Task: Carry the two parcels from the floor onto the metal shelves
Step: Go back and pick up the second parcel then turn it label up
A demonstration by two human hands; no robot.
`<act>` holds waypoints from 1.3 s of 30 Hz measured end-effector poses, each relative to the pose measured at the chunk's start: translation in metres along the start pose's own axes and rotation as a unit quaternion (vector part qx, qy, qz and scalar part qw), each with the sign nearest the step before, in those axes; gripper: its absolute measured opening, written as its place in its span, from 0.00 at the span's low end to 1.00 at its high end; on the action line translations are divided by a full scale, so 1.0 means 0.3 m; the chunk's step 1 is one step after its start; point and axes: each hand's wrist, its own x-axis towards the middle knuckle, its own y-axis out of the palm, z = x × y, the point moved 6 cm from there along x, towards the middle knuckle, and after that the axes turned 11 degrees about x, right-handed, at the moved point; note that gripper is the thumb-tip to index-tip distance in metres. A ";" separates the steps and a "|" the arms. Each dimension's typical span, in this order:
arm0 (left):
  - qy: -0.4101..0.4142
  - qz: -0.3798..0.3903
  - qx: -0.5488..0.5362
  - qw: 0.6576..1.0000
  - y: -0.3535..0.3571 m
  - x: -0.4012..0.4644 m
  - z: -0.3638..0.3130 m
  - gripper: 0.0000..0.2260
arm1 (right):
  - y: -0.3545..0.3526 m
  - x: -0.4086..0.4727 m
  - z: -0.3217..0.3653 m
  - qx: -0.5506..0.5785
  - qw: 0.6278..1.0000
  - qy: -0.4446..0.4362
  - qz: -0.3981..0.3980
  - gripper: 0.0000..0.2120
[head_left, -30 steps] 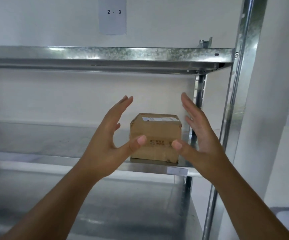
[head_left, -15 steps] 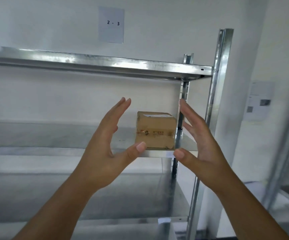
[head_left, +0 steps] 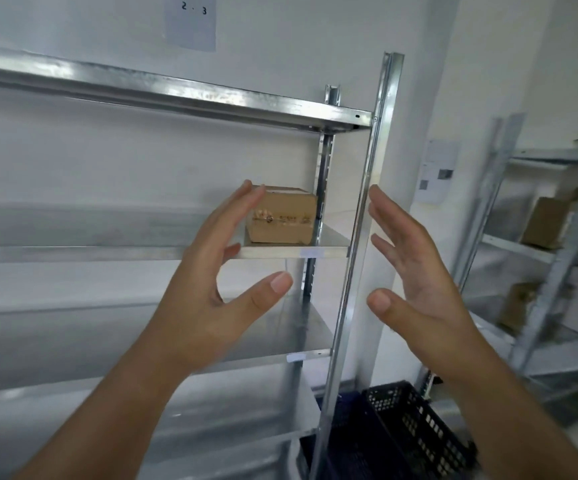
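A small brown cardboard parcel [head_left: 282, 220] rests on the metal shelf [head_left: 294, 251] at its right end, beside the rear upright. My left hand [head_left: 211, 289] is raised in front of the shelf, fingers spread, empty, its fingertips overlapping the parcel's left edge in the view but nearer to me. My right hand [head_left: 415, 282] is held up to the right of the front upright [head_left: 360, 237], open and empty. Both palms face each other. No second parcel is visible near my hands.
Further shelf levels lie above [head_left: 176, 95] and below [head_left: 246, 355]. A dark plastic crate [head_left: 415, 427] sits on the floor at the lower right. Another metal rack [head_left: 550, 258] with brown boxes stands at the right. A paper label "2 - 3" [head_left: 192, 19] hangs on the wall.
Both hands have pulled back from the parcel, which stays on the shelf. My view has swung right and backed away, bringing the crate and the second rack into sight.
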 end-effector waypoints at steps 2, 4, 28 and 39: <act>-0.002 0.002 -0.008 1.000 0.001 -0.042 -0.074 0.33 | -0.023 -0.055 0.066 -0.004 1.000 -0.003 -0.003 0.45; -0.002 0.010 -0.014 1.000 0.018 -0.078 -0.152 0.33 | -0.058 -0.116 0.136 -0.008 1.000 -0.004 -0.010 0.45; 0.038 0.155 -0.138 0.978 0.200 -0.517 -0.785 0.34 | -0.217 -0.853 0.741 -0.129 0.981 0.076 -0.122 0.46; 0.068 0.297 -0.285 0.909 0.280 -0.815 -0.857 0.33 | -0.036 -1.247 0.999 -0.249 0.925 0.186 -0.218 0.44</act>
